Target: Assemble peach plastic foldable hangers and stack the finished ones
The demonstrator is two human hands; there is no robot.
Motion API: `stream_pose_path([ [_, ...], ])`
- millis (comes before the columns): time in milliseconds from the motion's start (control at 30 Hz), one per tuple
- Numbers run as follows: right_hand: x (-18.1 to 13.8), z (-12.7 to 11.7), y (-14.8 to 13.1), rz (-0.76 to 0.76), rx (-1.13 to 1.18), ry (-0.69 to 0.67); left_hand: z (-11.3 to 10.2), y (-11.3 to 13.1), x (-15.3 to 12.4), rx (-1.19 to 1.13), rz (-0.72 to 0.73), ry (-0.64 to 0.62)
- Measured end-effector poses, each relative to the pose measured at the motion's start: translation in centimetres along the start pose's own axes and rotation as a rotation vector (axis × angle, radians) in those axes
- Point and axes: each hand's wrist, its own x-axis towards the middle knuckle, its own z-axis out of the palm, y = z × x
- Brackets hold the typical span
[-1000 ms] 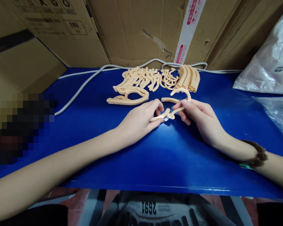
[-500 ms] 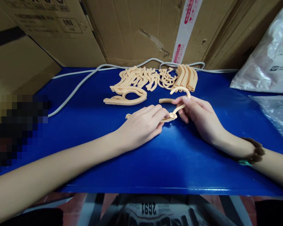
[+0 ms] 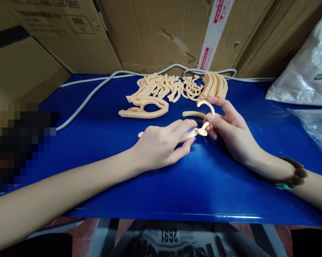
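Observation:
My left hand is closed around a beige plastic hanger arm, whose two ends show on either side of the fingers. In my right hand, thumb and fingers pinch a beige hanger hook with a round disc at its lower end. The disc is close by the arm's right tip; whether they touch I cannot tell. Another curved hanger arm lies just behind, its right end hidden by my right fingers.
Folded hanger pieces lie behind my left hand. Farther back are piles of short arms, hooks and long arms. A white cable crosses the blue table. Cardboard boxes and a plastic bag border it.
The hook's disc has come off the top of the held arm and is now at its tip. My left fingers have loosened and spread somewhat, and my right forefinger has lifted.

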Motion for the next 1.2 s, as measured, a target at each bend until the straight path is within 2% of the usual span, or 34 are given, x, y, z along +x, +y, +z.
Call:
stream_pose_path([
  [233, -0.18, -0.05, 0.02, -0.023, -0.053, -0.059, 0.25, -0.10, -0.03, 0.022, 0.058, 0.035],
  [567, -0.35, 0.14, -0.14, -0.049, -0.123, -0.100, 0.03, 0.05, 0.14, 0.058, 0.045, 0.047],
  [800, -0.36, 0.27, -0.17, -0.079, -0.102, -0.055, -0.06, -0.03, 0.13, 0.028, 0.014, 0.055],
  [1000, 0.16, -0.10, 0.10, -0.058, -0.100, -0.180, -0.08, -0.11, 0.11, 0.003, 0.026, 0.048],
  [1200, 0.32, -0.10, 0.00, -0.030, -0.098, -0.203, 0.01, -0.09, 0.09, 0.038, 0.006, 0.045],
])
